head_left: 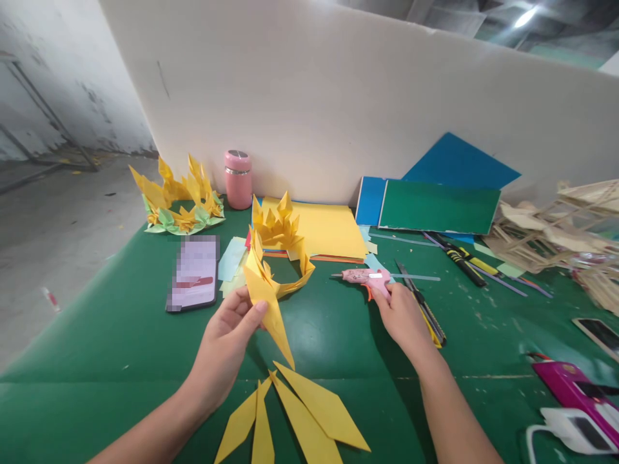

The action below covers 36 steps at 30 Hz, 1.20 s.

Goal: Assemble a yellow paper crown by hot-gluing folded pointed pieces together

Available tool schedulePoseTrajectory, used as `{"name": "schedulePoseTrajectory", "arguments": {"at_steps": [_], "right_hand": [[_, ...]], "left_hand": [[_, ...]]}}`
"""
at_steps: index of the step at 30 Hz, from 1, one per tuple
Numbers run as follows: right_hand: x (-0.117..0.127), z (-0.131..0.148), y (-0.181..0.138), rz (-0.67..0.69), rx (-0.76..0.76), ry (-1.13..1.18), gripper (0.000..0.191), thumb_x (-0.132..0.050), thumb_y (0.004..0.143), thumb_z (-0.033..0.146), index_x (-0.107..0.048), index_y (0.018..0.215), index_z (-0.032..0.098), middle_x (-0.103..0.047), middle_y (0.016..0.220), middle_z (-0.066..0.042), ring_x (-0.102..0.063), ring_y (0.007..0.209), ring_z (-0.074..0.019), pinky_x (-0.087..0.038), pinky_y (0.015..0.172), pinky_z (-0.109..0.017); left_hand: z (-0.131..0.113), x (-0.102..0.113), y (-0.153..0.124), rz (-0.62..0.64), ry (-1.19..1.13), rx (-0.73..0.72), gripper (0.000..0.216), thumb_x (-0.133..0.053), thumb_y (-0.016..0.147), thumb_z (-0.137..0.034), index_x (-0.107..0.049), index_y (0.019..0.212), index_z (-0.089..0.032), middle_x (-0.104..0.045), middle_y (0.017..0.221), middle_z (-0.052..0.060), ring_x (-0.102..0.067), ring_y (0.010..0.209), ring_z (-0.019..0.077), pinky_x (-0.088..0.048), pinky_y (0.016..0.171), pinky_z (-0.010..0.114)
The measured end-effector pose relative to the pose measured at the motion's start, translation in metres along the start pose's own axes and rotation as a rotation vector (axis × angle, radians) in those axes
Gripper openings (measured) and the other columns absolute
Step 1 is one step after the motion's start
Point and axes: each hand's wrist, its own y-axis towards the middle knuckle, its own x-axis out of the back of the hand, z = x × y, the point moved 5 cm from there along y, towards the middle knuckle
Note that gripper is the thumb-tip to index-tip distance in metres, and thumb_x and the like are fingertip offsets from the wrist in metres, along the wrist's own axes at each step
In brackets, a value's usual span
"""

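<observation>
My left hand (231, 332) pinches a yellow paper crown (302, 274) by one of its long pointed pieces, holding it tilted over the green table. The crown is a ring with several folded points at its far side. In my right hand (399, 316) is a pink glue gun (366, 277), gripped by its handle, its nozzle pointing left toward the crown. A clear glue stick juts from its back end. Below the crown, several yellow folded paper pieces (324, 406) lie fanned out on the table.
A finished-looking yellow and green paper crown (186, 209) stands at the back left, near a pink flask (238, 180) and a phone (194, 274). Yellow paper sheets (333, 229) lie behind. Utility knives (467, 261) and a wooden stick model (541, 225) are at right.
</observation>
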Motion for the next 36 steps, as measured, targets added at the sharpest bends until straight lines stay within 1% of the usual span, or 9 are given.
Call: {"name": "schedulePoseTrajectory", "arguments": {"at_steps": [6,10,11,14,16,18,22,30,36], "right_hand": [[0.005,0.0,0.0,-0.042,0.004,0.01,0.022,-0.045,0.084,0.039,-0.052,0.076,0.02,-0.061,0.079,-0.015,-0.058,0.078,-0.03,-0.043,0.068,-0.039],[0.032,0.031,-0.01,-0.149,0.026,0.232,0.027,-0.05,0.083,0.045,-0.056,0.085,0.019,-0.062,0.089,-0.015,-0.057,0.084,-0.029,-0.045,0.074,-0.042],[0.036,0.046,-0.014,-0.092,0.058,0.369,0.026,-0.048,0.085,0.044,-0.057,0.085,0.02,-0.062,0.088,-0.012,-0.057,0.081,-0.0259,-0.046,0.071,-0.039],[0.035,0.098,-0.027,0.295,0.153,0.685,0.026,-0.049,0.087,0.044,-0.064,0.089,0.022,-0.066,0.09,-0.007,-0.059,0.079,-0.02,-0.046,0.068,-0.032],[0.031,0.128,-0.034,0.54,0.193,0.812,0.027,-0.056,0.084,0.044,-0.066,0.094,0.022,-0.068,0.088,-0.004,-0.06,0.078,-0.0184,-0.047,0.068,-0.031],[0.029,0.149,-0.036,0.679,0.221,0.901,0.026,-0.059,0.082,0.044,-0.067,0.089,0.02,-0.069,0.086,-0.003,-0.061,0.078,-0.0174,-0.047,0.069,-0.03],[0.03,0.164,-0.029,0.754,0.233,1.012,0.029,-0.061,0.081,0.045,-0.064,0.073,0.018,-0.066,0.074,-0.001,-0.059,0.071,-0.0144,-0.046,0.068,-0.028],[0.025,0.16,-0.026,0.746,0.143,0.932,0.023,-0.067,0.076,0.033,-0.07,0.093,0.018,-0.069,0.078,-0.002,-0.058,0.065,-0.0128,-0.047,0.06,-0.027],[0.024,0.159,-0.027,0.842,0.098,1.011,0.015,-0.072,0.07,0.03,-0.069,0.078,0.017,-0.062,0.062,0.003,-0.054,0.053,-0.0094,-0.046,0.054,-0.024]], "left_hand": [[0.0,-0.001,0.0,0.02,0.012,-0.008,0.033,-0.079,0.065,-0.036,-0.067,0.09,-0.019,-0.067,0.084,0.002,-0.056,0.071,0.0116,-0.047,0.061,0.02],[0.002,0.0,-0.001,-0.001,-0.031,0.006,0.035,-0.082,0.061,-0.032,-0.059,0.084,-0.02,-0.062,0.072,-0.004,-0.056,0.066,0.0093,-0.046,0.059,0.018],[0.001,0.0,-0.002,-0.006,-0.04,-0.003,0.034,-0.083,0.059,-0.03,-0.057,0.079,-0.02,-0.059,0.067,-0.006,-0.054,0.063,0.0081,-0.046,0.057,0.016],[0.0,-0.003,-0.004,0.019,-0.026,-0.019,0.032,-0.084,0.057,-0.027,-0.055,0.069,-0.019,-0.054,0.062,-0.007,-0.051,0.058,0.0063,-0.044,0.053,0.015],[0.001,-0.006,-0.005,0.052,0.009,-0.012,0.03,-0.084,0.057,-0.027,-0.057,0.065,-0.018,-0.055,0.061,-0.006,-0.051,0.057,0.007,-0.044,0.053,0.016],[0.0,-0.008,-0.006,0.075,0.048,-0.011,0.025,-0.083,0.057,-0.027,-0.06,0.064,-0.017,-0.058,0.062,-0.004,-0.052,0.058,0.0083,-0.045,0.054,0.018],[-0.004,-0.008,-0.007,0.092,0.088,-0.036,0.02,-0.081,0.058,-0.029,-0.065,0.063,-0.018,-0.063,0.065,-0.001,-0.055,0.061,0.0113,-0.047,0.057,0.022],[-0.004,-0.007,-0.005,0.101,0.124,-0.048,0.02,-0.08,0.057,-0.028,-0.063,0.061,-0.019,-0.059,0.063,-0.001,-0.052,0.06,0.0119,-0.045,0.056,0.023],[-0.006,-0.005,-0.005,0.034,0.051,-0.083,0.03,-0.084,0.052,-0.023,-0.054,0.058,-0.019,-0.052,0.065,-0.004,-0.05,0.061,0.0106,-0.044,0.057,0.022]]}}
